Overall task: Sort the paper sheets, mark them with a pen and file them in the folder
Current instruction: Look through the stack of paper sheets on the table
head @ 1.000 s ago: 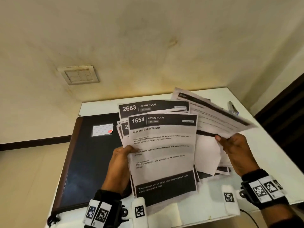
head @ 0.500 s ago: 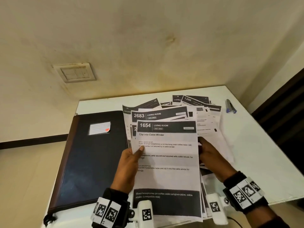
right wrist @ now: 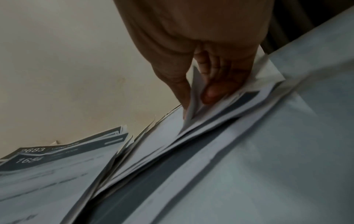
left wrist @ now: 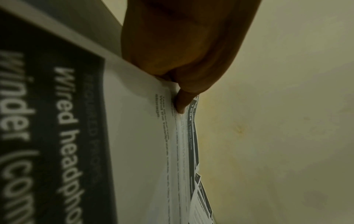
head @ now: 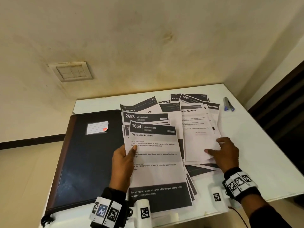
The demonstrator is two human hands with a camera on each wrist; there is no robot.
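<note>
Over the table, left hand holds sheets

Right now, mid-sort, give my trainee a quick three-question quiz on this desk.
1. True or false: the folder lies closed on the table.
2. Which number heads the top sheet that the left hand grips? A) 1206 B) 1654 C) 2683
3. Fill in: the pen lies untouched near the table's far ____ corner, while the right hand is at the loose sheets.

Key: 1 true; 2 B; 3 right.
</note>
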